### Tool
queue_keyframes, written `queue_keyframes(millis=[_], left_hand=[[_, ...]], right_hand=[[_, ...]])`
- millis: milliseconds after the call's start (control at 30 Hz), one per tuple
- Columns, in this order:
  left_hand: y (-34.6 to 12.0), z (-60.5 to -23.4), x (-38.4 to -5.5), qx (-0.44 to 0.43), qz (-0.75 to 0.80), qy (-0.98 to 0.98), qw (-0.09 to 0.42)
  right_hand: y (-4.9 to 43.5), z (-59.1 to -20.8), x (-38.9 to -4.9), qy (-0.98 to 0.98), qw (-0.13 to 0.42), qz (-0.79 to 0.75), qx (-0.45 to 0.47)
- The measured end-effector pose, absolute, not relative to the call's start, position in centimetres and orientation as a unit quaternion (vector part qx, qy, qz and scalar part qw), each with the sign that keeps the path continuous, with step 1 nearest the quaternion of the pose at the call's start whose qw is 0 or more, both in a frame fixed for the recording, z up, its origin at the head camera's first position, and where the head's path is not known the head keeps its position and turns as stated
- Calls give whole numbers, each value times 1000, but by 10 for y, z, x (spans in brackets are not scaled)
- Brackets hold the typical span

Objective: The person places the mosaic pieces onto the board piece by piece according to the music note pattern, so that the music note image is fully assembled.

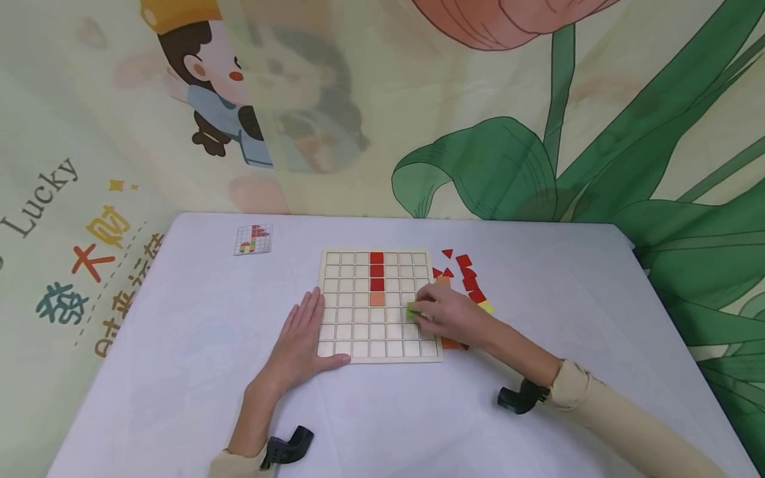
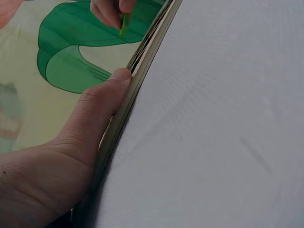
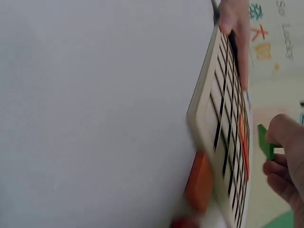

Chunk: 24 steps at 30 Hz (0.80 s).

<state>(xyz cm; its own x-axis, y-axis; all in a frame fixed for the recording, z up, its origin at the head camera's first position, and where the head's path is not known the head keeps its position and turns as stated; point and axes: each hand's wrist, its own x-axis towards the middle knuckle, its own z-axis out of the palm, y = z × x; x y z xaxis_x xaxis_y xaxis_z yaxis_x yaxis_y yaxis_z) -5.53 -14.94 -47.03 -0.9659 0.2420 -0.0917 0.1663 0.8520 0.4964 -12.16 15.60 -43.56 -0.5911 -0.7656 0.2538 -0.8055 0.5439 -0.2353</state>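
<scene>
A square wooden grid board (image 1: 352, 332) lies on the white table. One column of it carries red square tiles (image 1: 376, 271) in its upper cells, with an orange tile (image 1: 377, 299) directly below them. My left hand (image 1: 299, 342) rests along the board's left side, its thumb at the near left corner. Over the right part of the board, my right hand (image 1: 451, 312) pinches a green tile (image 3: 266, 141) between thumb and fingers, held above the cells. In the left wrist view the left thumb (image 2: 102, 97) touches the board's edge.
Right of the board lie several loose red tiles (image 1: 470, 284), red triangles (image 1: 447, 253), a yellow piece (image 1: 487, 307) and orange tiles (image 3: 199, 183). A small pattern card (image 1: 253, 239) sits at the far left. A printed cloth (image 1: 335, 192) hangs behind the table.
</scene>
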Motion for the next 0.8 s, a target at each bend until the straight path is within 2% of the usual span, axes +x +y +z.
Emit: queue_keyframes(millis=[133, 233, 467, 800], left_hand=[[-149, -469, -55, 106, 250, 959, 77], [-149, -469, -55, 106, 247, 960, 78], [-150, -469, -55, 109, 245, 960, 76], [-150, -470, -55, 109, 244, 961, 75]], right_hand=[[125, -434, -125, -878, -23, 162, 450], [110, -433, -129, -873, -52, 143, 463], [99, -430, -133, -847, -52, 110, 517], [93, -435, -127, -861, -18, 57, 505]])
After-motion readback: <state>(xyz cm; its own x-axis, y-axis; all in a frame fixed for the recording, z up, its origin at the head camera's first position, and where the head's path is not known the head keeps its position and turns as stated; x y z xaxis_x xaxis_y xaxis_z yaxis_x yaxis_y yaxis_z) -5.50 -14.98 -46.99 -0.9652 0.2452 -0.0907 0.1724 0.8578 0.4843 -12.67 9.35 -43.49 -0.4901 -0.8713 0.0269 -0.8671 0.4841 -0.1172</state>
